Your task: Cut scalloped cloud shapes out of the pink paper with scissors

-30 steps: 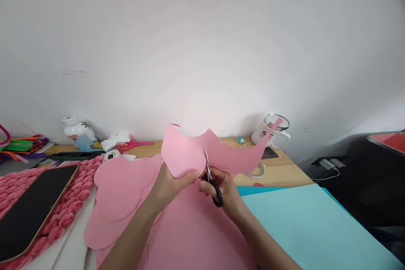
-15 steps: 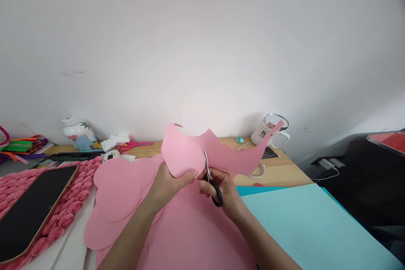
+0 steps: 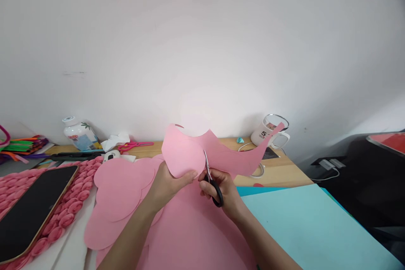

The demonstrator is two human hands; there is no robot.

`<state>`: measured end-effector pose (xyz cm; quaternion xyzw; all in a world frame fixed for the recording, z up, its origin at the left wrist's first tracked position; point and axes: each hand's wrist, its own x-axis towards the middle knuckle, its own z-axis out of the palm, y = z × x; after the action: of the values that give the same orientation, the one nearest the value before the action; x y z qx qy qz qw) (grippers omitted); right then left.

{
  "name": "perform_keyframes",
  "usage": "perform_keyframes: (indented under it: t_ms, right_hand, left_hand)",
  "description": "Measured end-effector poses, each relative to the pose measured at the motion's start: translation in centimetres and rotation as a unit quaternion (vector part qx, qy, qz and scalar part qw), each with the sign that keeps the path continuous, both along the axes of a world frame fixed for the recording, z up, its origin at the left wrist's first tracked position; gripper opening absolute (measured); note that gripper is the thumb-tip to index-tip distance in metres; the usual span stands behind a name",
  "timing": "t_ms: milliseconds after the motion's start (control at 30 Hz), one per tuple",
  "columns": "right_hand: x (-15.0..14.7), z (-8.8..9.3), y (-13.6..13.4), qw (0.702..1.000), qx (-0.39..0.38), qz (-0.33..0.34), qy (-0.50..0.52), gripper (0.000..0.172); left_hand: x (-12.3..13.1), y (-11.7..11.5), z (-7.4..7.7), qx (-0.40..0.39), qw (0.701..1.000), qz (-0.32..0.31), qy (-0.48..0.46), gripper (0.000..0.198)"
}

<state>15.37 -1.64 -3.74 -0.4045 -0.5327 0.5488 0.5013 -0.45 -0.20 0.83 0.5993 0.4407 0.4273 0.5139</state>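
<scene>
Low in the frame, rounded pink cut-outs [image 3: 120, 190] already lie flat. At centre the left hand [image 3: 167, 185] pinches the lower edge of a raised pink sheet [image 3: 186, 152], and the right hand [image 3: 228, 192] grips scissors [image 3: 211, 179] whose blades are partway into it. The cut looks unfinished, with the sheet's long tail toward the mug [image 3: 268, 134] uncut.

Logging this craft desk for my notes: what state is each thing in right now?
pink sheet: held up off the desk, partly cut
scissors: blades up, in the pink sheet
left hand: shut on the pink sheet
right hand: shut on the scissors
tablet: screen dark
bottle: capped
mug: upright
teal sheet: lying flat
</scene>
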Motion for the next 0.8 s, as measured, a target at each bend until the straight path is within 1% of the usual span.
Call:
perform_keyframes:
  t_ms: [200,267,433,533,600,667,733,800]
  right_hand:
    - [0.2,0.0,-0.1,1.000,0.000,0.001,-0.009,0.025]
    - [0.2,0.0,-0.1,1.000,0.001,0.002,-0.009,0.025]
    - [0.0,0.1,0.0,1.000,-0.002,0.011,-0.004,0.025]
    - [0.0,0.3,-0.1,1.000,-0.008,0.024,-0.002,0.023]
    - [0.1,0.4,-0.2,0.999,-0.020,0.030,0.000,0.022]
    - [0.1,0.5,-0.2,0.999,-0.028,0.029,0.005,0.021]
    - [0.2,0.6,-0.1,0.999,-0.025,0.025,0.010,0.021]
    - [0.3,0.6,0.0,1.000,-0.014,0.022,0.013,0.022]
  left_hand:
    - [-0.1,0.1,0.1,-0.002,1.000,0.005,0.015,0.009]
    - [0.0,0.1,0.2,-0.003,1.000,0.006,0.019,0.010]
    - [0.3,-0.1,0.4,-0.015,0.999,0.030,0.018,0.014]
    - [0.5,-0.3,0.5,-0.004,1.000,0.027,0.001,0.014]
    - [0.8,-0.5,0.7,0.011,1.000,0.027,0.005,0.012]
    - [1.0,-0.8,1.0,0.019,0.999,0.042,0.012,0.012]
    - [1.2,-1.1,1.2,0.016,0.998,0.061,0.014,0.017]
    - [1.3,-1.3,1.4,0.009,0.998,0.064,0.020,0.019]
